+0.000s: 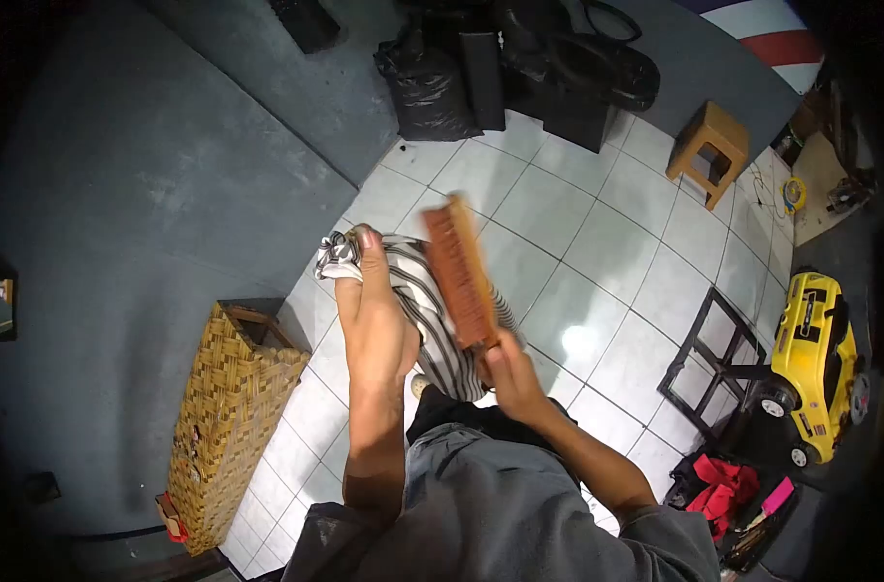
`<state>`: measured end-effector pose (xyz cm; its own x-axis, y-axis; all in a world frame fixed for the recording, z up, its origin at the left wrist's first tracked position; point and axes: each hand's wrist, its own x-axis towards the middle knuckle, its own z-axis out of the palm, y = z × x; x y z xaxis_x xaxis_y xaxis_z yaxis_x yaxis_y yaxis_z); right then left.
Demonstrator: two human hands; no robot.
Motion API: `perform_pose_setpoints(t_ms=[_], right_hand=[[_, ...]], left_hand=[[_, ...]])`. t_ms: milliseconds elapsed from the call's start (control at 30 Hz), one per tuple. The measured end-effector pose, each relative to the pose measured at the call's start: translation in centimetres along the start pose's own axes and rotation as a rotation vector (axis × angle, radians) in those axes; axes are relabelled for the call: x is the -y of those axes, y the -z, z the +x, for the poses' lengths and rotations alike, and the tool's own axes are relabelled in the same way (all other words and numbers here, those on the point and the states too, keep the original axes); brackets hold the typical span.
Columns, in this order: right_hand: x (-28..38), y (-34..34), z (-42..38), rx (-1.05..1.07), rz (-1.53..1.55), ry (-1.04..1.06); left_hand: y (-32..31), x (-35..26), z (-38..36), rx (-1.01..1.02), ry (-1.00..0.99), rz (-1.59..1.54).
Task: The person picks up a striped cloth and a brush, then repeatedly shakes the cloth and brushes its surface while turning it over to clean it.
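So you've got a striped cloth item (432, 320) bunched over your left hand (374, 325), fingers wrapped round it with the thumb up along its near side, and it's held up in the air over the white tile floor (597, 252). Can't tell exactly what it is, fabric with dark and light stripes is all that shows. Your right hand (508, 373) is clamped on the lower end of a wooden brush (459, 274), which sits right against the right side of the cloth, touching or as good as touching it. The brush's long axis runs steeply, bottom end in your grip near your body, top end pointing away and a bit left, up past the top of the cloth. It's a little motion-blurred, so the bristle side is hard to read.

Room around the cloth: to its left, the dark grey wall (151, 194) is near, and a tall woven basket (224, 427) stands below-left against that wall. To the right there's plenty of open tile. Further right of the cloth, well apart, is a black metal frame (709, 359) and a yellow toy car (816, 364). Beyond the cloth, a black bag (427, 92) and a small wooden stool (711, 150) sit at the far edge of the tiles
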<state>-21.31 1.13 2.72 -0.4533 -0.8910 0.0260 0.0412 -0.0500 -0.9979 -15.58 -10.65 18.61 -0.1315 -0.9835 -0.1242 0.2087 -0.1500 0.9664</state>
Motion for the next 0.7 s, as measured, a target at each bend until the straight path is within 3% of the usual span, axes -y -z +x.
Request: perform_pose_setpoints(t_ms=[33, 100, 133, 167, 233, 267, 300, 367, 433, 467, 500, 600, 633, 700], right_hand=[[0.3, -0.3, 0.0, 0.087, -0.097, 0.130], [-1.5, 0.0, 0.0, 0.093, -0.148, 0.073], [-6.1, 0.7, 0.0, 0.140, -0.307, 0.013], [-10.3, 1.6, -0.3, 0.186, -0.466, -0.047], [-17.0, 5.3, -2.7, 0.342, -0.912, -0.358], [-21.7, 7.3, -4.5, 0.323, -1.045, -0.582], [-25.6, 10.6, -7.1, 0.405, -1.047, -0.475], [-27.5, 12.8, -9.6, 0.332, -1.131, -0.802], [-28.6, 13.8, -10.1, 0.270, -1.009, -0.987], [-28.8, 14.2, -9.6, 0.339, -1.074, -0.903], [-29.0, 14.1, -9.5, 0.189, -1.047, -0.691], [-22.7, 10.3, -4.6, -0.265, -0.664, -0.384], [-15.3, 8.3, -2.3, -0.233, -0.329, -0.535], [-6.7, 4.8, -0.8, -0.237, -0.189, -0.146]], left_hand=[[0.2, -0.1, 0.3, 0.015, 0.027, -0.039], [1.3, -0.3, 1.3, 0.203, -0.209, -0.146], [0.5, -1.2, 0.7, 0.011, -0.305, -0.178], [1.2, -1.8, 1.0, -0.041, -0.367, -0.154], [1.4, -4.3, 0.0, -0.134, -0.330, -0.266], [2.0, -5.1, -0.4, -0.088, -0.345, -0.261], [2.6, -5.4, -0.8, -0.040, -0.360, -0.255], [2.3, -5.4, -1.0, -0.150, -0.394, -0.262], [2.6, -5.2, -1.6, 0.002, -0.390, -0.289], [2.4, -5.1, -1.5, -0.065, -0.393, -0.236], [2.4, -4.6, -1.1, -0.060, -0.385, -0.236], [2.1, -3.2, -0.6, 0.040, -0.313, -0.199], [1.9, -3.2, -1.3, -0.013, -0.213, -0.170], [2.2, -1.5, -2.0, 0.025, -0.256, 0.072]])
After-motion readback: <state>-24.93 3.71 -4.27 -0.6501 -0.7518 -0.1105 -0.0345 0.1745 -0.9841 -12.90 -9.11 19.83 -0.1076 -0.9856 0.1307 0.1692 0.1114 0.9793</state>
